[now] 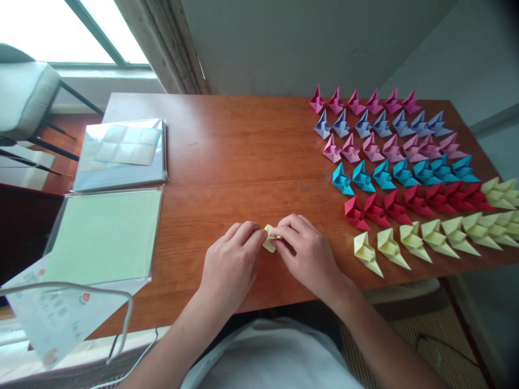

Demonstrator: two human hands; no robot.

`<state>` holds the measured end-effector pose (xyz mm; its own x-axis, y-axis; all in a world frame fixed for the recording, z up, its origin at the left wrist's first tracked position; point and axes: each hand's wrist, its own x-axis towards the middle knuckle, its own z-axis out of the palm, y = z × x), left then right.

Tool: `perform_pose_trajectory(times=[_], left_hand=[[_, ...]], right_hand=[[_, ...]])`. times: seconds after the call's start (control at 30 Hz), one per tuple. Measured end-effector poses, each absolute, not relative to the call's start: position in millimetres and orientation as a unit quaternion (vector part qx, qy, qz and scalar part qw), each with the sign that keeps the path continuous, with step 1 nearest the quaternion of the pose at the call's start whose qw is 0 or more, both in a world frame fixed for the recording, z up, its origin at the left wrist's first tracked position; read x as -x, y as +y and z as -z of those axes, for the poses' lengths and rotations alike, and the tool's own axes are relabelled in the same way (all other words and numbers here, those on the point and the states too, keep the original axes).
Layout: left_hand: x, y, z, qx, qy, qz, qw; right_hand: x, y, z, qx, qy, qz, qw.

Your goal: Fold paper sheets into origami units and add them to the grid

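Observation:
Near the front edge of the wooden table (pixel 243 162), a small folded piece of yellow origami paper (pixel 268 245) is held between both hands. My left hand (pixel 234 259) pinches its left side with thumb and fingers. From the right, my right hand (pixel 306 250) grips the paper's other side, fingertips closed on a fold. Most of the piece is hidden behind the fingers. To the right of my right hand stands a row of finished yellow origami pieces (pixel 390 248), pointed at their ends.
Further rows are red (pixel 395 207), blue (pixel 383 175), pink (pixel 372 147), lavender (pixel 363 124) and magenta (pixel 356 102). On the left lie a green paper pack (pixel 107 235), a bluish pack (pixel 121 175) and a printed sheet (pixel 68 319). A white cable (pixel 81 285) crosses the lower left.

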<state>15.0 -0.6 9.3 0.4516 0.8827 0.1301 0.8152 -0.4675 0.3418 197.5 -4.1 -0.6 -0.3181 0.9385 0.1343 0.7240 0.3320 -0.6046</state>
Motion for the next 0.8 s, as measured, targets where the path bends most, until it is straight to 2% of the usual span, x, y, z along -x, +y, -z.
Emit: perform_pose_trajectory(times=[0.13,0.37,0.53,0.63,0.8], left_hand=[[-14.7,-0.3,-9.3,-0.846,0.498,-0.148,0.119],[-17.0,1.0,-10.2,-0.837,0.516,-0.135,0.125],[-19.4,0.7,-11.6,-0.834,0.525,-0.122,0.116],[-19.9,0.3,-12.0,-0.831,0.531,-0.124,0.112],[-19.8,0.1,-11.7,-0.830,0.530,-0.128,0.116]], right_hand=[[-195.1,-2.4,-4.1,0.537,-0.784,-0.224,0.217],[-184.2,1.4,-17.3,0.581,-0.781,-0.191,0.126],[-197.3,1.4,-11.1,0.559,-0.768,-0.248,0.192],[-204.5,-0.7,-4.0,0.559,-0.762,-0.235,0.229],[-202.5,-3.9,1.8,0.568,-0.759,-0.204,0.244]])
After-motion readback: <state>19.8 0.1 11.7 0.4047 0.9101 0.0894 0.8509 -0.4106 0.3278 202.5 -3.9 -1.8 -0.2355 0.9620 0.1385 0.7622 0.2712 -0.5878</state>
